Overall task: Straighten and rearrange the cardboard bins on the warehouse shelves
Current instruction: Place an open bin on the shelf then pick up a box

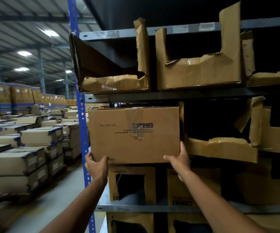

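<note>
Cardboard box [134, 134], creased, gripped by left hand [96, 164] and right hand [180, 161]

We identify the location as a warehouse. The evidence is as follows. A steel shelving rack with a blue perforated upright [80, 101] and grey shelf beams [169, 95] fills the right side of the view. The shelves carry worn cardboard bins [201, 71] with cut-out fronts, patched with tape. One closed carton [134, 135] on the rack bears inverted print reading "CEILING FAN". To the left we see an aisle of bare concrete floor [58, 199] bordered by stacked, taped cartons [40, 137], with taller stacks [10, 95] behind. Overhead, a corrugated metal roof [26, 12] on steel columns carries skylight panels [24, 53].
</note>
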